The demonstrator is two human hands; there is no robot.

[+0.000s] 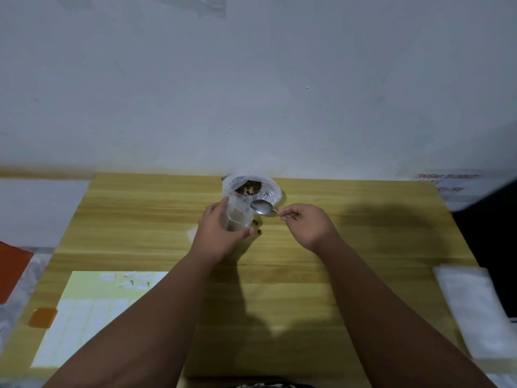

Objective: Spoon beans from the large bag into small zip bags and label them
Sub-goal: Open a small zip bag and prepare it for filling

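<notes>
Snugly, right fingers point(289, 213) around spoon point(261, 207)

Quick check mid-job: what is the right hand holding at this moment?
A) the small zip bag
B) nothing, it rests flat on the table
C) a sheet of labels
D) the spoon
D: the right hand pinches the spoon by its handle, bowl close to the large bag, while the left hand holds the small zip bag.
</notes>
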